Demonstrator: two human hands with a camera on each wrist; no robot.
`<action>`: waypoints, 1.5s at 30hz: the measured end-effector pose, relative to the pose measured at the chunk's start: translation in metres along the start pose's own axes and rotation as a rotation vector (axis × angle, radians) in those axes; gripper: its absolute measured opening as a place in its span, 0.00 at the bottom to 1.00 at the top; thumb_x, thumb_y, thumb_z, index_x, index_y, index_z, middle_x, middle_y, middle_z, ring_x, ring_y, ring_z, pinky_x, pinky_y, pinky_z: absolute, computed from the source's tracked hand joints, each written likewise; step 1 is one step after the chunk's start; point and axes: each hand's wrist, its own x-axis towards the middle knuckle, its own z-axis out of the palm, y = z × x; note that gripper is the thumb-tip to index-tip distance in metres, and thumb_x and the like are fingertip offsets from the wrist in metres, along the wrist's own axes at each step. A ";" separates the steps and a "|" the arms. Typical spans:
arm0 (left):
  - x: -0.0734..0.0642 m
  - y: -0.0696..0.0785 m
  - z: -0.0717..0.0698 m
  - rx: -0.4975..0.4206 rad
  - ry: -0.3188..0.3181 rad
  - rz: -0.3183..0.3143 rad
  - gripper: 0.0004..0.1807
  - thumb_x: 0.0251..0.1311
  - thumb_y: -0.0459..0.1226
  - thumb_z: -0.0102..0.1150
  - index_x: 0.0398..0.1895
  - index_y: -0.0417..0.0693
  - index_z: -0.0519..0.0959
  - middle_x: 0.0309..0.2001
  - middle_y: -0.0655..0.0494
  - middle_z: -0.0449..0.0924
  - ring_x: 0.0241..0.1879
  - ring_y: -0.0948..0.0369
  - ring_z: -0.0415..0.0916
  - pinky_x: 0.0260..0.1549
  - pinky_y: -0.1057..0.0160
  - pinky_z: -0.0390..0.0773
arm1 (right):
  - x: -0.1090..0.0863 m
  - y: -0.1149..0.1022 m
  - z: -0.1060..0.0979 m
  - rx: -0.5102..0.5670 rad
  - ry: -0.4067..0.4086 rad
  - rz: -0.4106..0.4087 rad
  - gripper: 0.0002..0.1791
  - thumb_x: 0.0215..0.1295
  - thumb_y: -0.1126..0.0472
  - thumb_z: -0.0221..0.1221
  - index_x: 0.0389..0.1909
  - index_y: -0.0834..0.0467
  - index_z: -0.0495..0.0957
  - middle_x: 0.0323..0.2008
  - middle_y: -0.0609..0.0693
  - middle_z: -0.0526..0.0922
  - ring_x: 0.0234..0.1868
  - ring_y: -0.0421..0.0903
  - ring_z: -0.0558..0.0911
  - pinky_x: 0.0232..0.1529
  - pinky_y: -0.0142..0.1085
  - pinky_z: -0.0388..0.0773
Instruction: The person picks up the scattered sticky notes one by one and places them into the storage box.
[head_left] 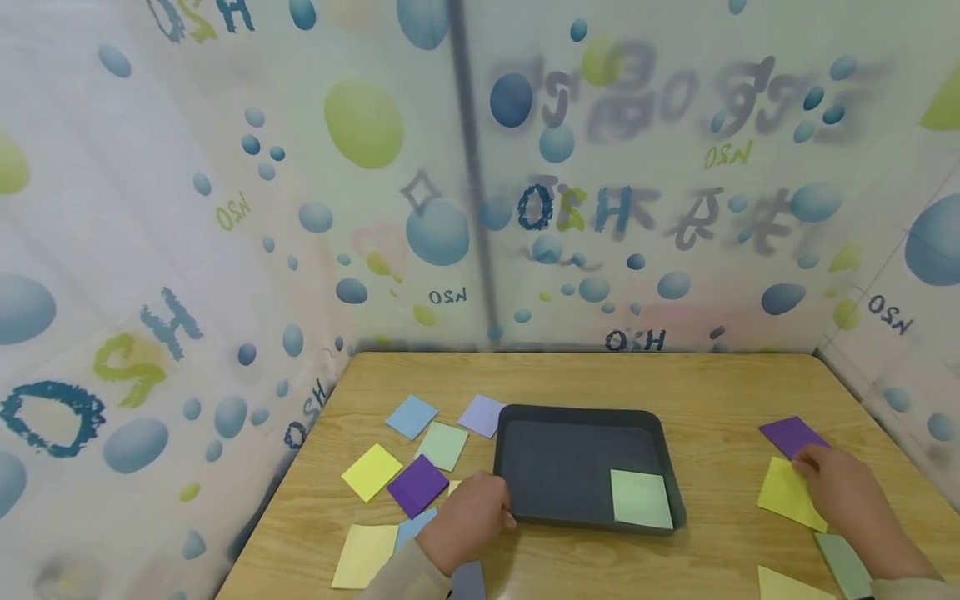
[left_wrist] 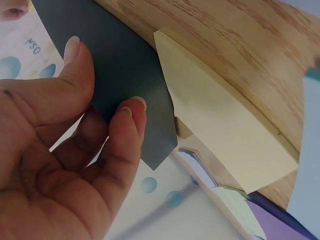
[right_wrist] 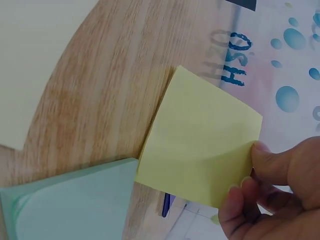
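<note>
A dark rectangular tray (head_left: 570, 458) lies on the wooden table, with a pale green sticky note (head_left: 642, 499) in its near right corner. At its near left corner, my left hand (head_left: 471, 512) grips the tray's edge; the left wrist view shows thumb and fingers against the dark tray (left_wrist: 125, 60). Over on the right, a yellow sticky note (head_left: 787, 497) has one edge between the thumb and fingers of my right hand (head_left: 843, 492). The right wrist view shows that yellow note (right_wrist: 200, 140) from above, my right hand (right_wrist: 285, 190) at its edge.
Left of the tray lie several sticky-note pads, among them yellow (head_left: 372, 472), purple (head_left: 418, 486), blue (head_left: 412, 417) and lavender (head_left: 482, 415). A purple pad (head_left: 793, 435), a green pad (head_left: 842, 562) and a cream pad (head_left: 787, 585) lie around my right hand. Patterned curtains (head_left: 645, 275) border the table.
</note>
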 end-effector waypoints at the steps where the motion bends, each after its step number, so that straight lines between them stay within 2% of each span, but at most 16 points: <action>1: 0.000 0.000 0.000 -0.002 0.000 0.001 0.14 0.53 0.38 0.75 0.14 0.51 0.82 0.17 0.65 0.76 0.18 0.72 0.62 0.20 0.72 0.67 | 0.000 -0.001 0.000 0.001 0.002 -0.003 0.08 0.70 0.71 0.56 0.39 0.75 0.77 0.29 0.60 0.82 0.27 0.47 0.73 0.27 0.44 0.71; 7: -0.001 0.000 -0.001 -0.001 0.002 -0.001 0.15 0.53 0.38 0.75 0.13 0.51 0.82 0.16 0.66 0.75 0.18 0.72 0.61 0.19 0.72 0.66 | -0.001 -0.004 -0.002 -0.005 0.033 -0.030 0.06 0.68 0.73 0.57 0.38 0.74 0.77 0.29 0.62 0.82 0.27 0.49 0.75 0.29 0.50 0.74; 11: -0.001 -0.001 -0.001 0.001 0.008 0.006 0.16 0.53 0.38 0.75 0.11 0.52 0.80 0.14 0.66 0.73 0.17 0.72 0.59 0.18 0.72 0.65 | -0.001 -0.008 -0.004 -0.016 0.061 -0.050 0.05 0.68 0.72 0.57 0.37 0.73 0.78 0.27 0.58 0.81 0.26 0.49 0.74 0.27 0.47 0.72; 20: 0.000 -0.002 0.001 -0.013 0.011 0.014 0.18 0.54 0.37 0.75 0.10 0.52 0.78 0.12 0.68 0.69 0.16 0.72 0.56 0.17 0.73 0.63 | 0.002 -0.018 -0.008 -0.019 0.054 -0.045 0.05 0.70 0.71 0.56 0.36 0.70 0.77 0.26 0.55 0.79 0.26 0.48 0.72 0.27 0.44 0.70; 28: 0.000 -0.001 0.000 -0.009 0.003 0.018 0.14 0.54 0.38 0.74 0.14 0.51 0.83 0.16 0.65 0.77 0.17 0.73 0.63 0.19 0.73 0.67 | 0.004 -0.025 -0.009 -0.003 0.054 -0.058 0.06 0.71 0.71 0.55 0.36 0.70 0.77 0.25 0.51 0.77 0.25 0.46 0.70 0.26 0.39 0.66; 34: 0.000 -0.002 0.001 0.004 0.016 0.033 0.13 0.53 0.37 0.75 0.14 0.51 0.84 0.17 0.65 0.79 0.18 0.73 0.65 0.19 0.74 0.68 | 0.004 -0.032 -0.007 0.000 0.062 -0.065 0.06 0.70 0.71 0.55 0.37 0.72 0.77 0.26 0.53 0.78 0.26 0.47 0.71 0.26 0.39 0.67; 38: 0.000 -0.002 0.001 0.004 0.013 0.026 0.12 0.53 0.38 0.75 0.15 0.51 0.85 0.17 0.64 0.80 0.18 0.73 0.66 0.20 0.74 0.68 | 0.008 -0.039 -0.007 0.013 0.081 -0.078 0.08 0.70 0.71 0.56 0.39 0.75 0.78 0.28 0.60 0.82 0.27 0.51 0.75 0.26 0.43 0.71; 42: 0.001 -0.002 0.001 0.007 0.009 0.017 0.11 0.53 0.39 0.75 0.17 0.51 0.86 0.18 0.64 0.81 0.19 0.73 0.68 0.21 0.73 0.70 | 0.011 -0.046 -0.007 0.018 0.091 -0.086 0.09 0.69 0.72 0.58 0.43 0.77 0.78 0.34 0.69 0.83 0.31 0.60 0.80 0.31 0.53 0.76; 45: 0.001 -0.002 0.001 0.016 0.012 0.023 0.10 0.53 0.39 0.75 0.17 0.51 0.86 0.19 0.63 0.82 0.19 0.73 0.69 0.21 0.73 0.70 | 0.012 -0.051 -0.008 0.016 0.094 -0.087 0.08 0.69 0.72 0.57 0.42 0.75 0.79 0.35 0.67 0.84 0.32 0.59 0.80 0.33 0.54 0.77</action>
